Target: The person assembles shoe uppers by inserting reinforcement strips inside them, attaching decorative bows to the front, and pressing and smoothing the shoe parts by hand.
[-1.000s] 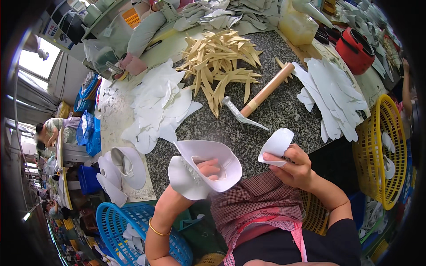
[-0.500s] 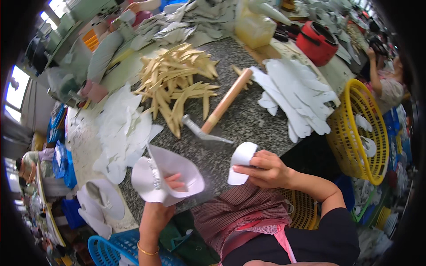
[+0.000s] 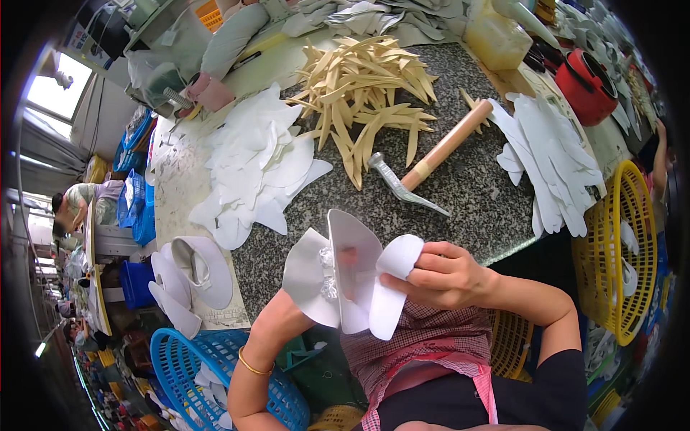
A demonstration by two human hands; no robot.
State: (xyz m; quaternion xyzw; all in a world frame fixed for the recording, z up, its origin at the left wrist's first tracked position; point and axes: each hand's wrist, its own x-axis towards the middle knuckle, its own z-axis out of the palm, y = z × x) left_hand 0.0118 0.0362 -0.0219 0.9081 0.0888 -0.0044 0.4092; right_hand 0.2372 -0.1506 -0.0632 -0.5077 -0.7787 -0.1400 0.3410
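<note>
My left hand (image 3: 287,316) is mostly hidden behind a curved white shoe-upper piece (image 3: 338,276) that it holds upright near the table's front edge. My right hand (image 3: 442,276) grips a smaller white oval piece (image 3: 392,287) and presses it against the inside of the larger piece. Both pieces touch. A hammer (image 3: 428,169) with a wooden handle lies on the granite table (image 3: 474,190) just beyond them.
A heap of white cut pieces (image 3: 255,165) lies at left, tan strips (image 3: 366,93) at the back, more white pieces (image 3: 553,165) at right. Finished white uppers (image 3: 190,276) rest at the lower left. A blue basket (image 3: 194,373) and a yellow basket (image 3: 618,251) flank me.
My right hand has brought the small oval piece leftward until it meets the larger piece in my left hand. The view has also shifted, so the table appears lower.
</note>
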